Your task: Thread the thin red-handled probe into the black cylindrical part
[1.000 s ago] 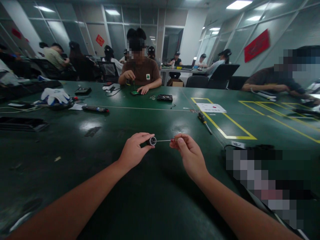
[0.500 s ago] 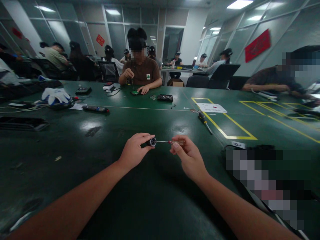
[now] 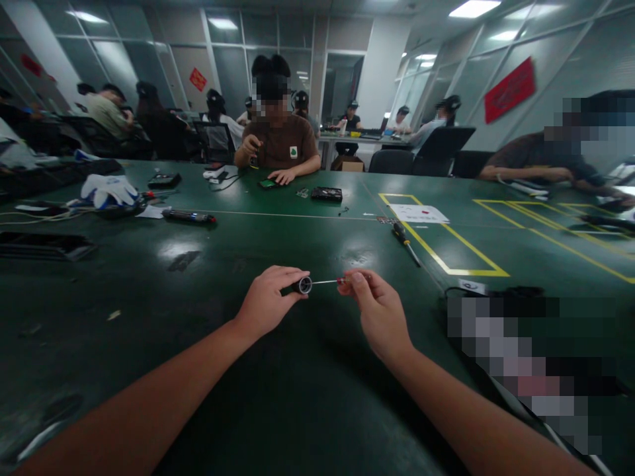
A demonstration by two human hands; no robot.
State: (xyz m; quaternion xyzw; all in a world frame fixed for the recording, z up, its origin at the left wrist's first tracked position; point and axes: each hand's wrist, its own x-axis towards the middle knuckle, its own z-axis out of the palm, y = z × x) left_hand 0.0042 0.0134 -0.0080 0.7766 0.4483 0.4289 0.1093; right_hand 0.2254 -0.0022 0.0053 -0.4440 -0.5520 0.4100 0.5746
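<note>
Here's the left hand (image 3: 265, 304), thumb and fingers curled in a pinch round a dark cylinder (image 3: 304, 285), its pale-rimmed round mouth turned to the right! And across from it the right hand (image 3: 381, 307), fingers closed about the handle of a slim screwdriver (image 3: 325, 282), red at the collar, the thin metal shaft running left to that mouth; how deep the tip sits, I can't tell from here. Both pieces are up over the near middle of the green table (image 3: 297, 244), a glossy top, scuffed at the left and catching pale reflections. Just beyond, to the right, a black-and-yellow screwdriver (image 3: 407, 242) lies slantwise near a yellow tape outline (image 3: 476, 272), with a white sheet (image 3: 419, 213) across the far part of it. Over on the left, a dark pen-shaped tool (image 3: 188, 217) and, past it, white-and-blue gloves (image 3: 110, 190) in a heap. Far side now: a co-worker in a brown shirt (image 3: 278, 142) has one hand down at a green board (image 3: 270, 183), a black device (image 3: 326, 194) resting nearby. Behind, more people sit among dark chairs (image 3: 444, 151), glass partitions (image 3: 253, 63) all round, a red hanging (image 3: 510, 89) at right, ceiling lights (image 3: 475, 8) glowing above!
</note>
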